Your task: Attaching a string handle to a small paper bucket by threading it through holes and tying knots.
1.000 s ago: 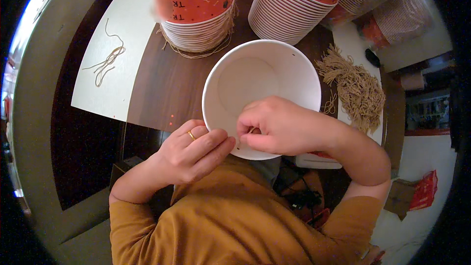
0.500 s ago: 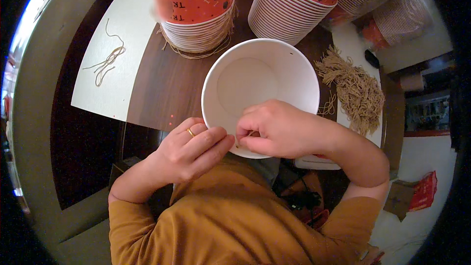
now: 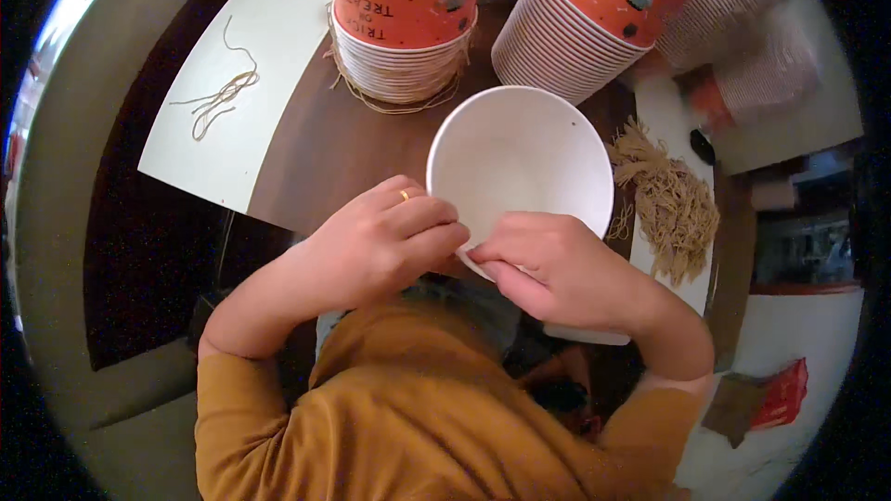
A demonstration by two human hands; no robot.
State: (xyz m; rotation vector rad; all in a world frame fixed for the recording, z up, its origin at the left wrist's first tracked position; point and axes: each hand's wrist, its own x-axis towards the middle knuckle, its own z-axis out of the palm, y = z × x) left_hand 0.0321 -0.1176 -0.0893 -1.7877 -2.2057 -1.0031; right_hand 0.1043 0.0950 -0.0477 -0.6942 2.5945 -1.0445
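A white paper bucket (image 3: 520, 158) is in front of me with its open mouth facing up and toward me. My left hand (image 3: 390, 237) is closed at its near left rim, a ring on one finger; the fingertips hide what they pinch. My right hand (image 3: 557, 264) is closed over the near rim, thumb outside and fingers inside, pressing the wall. The fingertips of both hands are close together. Any twine between them is too small or too hidden to make out.
Beyond the bucket stand a stack of orange printed buckets (image 3: 408, 0) with twine looped round its rims and another leaning stack (image 3: 585, 28). A heap of cut twine (image 3: 673, 199) lies at the right, loose strands (image 3: 223, 93) at the left. Bagged buckets (image 3: 761, 83) sit at the far right.
The bucket sits further right in view and looks narrower. My right hand has moved from inside its mouth onto the near rim. My left hand has moved slightly up and right.
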